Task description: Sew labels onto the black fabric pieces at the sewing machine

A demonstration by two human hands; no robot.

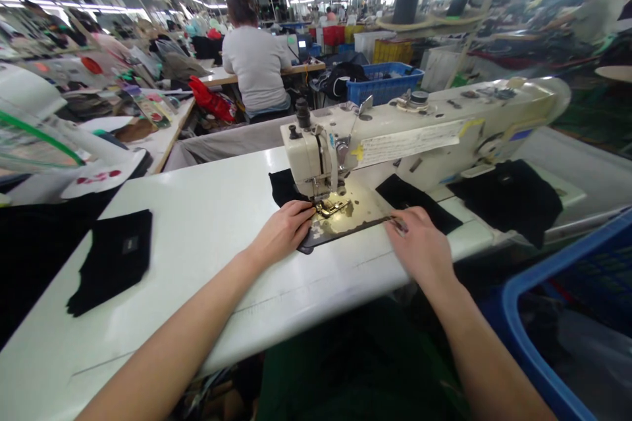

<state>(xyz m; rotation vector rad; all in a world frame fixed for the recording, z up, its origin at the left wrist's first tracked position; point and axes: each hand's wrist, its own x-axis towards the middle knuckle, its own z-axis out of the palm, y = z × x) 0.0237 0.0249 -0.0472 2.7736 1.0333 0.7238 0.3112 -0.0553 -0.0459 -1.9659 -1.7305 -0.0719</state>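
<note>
A white sewing machine point(424, 138) stands across the table, its lamp lighting the metal needle plate point(355, 217). My left hand point(282, 229) is at the presser foot point(328, 206), with its fingers bent and pressed together; what lies under the fingertips is too small to make out. Behind that hand, a black fabric piece point(284, 188) lies left of the needle. My right hand point(422, 243) is closed in a pinch at the plate's right edge, around a small, dark, thin thing that I cannot identify. Just beyond it lies another black fabric piece point(415, 200).
A black piece with a small label point(121, 256) lies on the white tabletop point(197, 217) at left. More black cloth point(511, 194) lies at the machine's right end. A blue basket point(538, 273) stands at lower right. Ahead, a person in a light top point(257, 66) sits.
</note>
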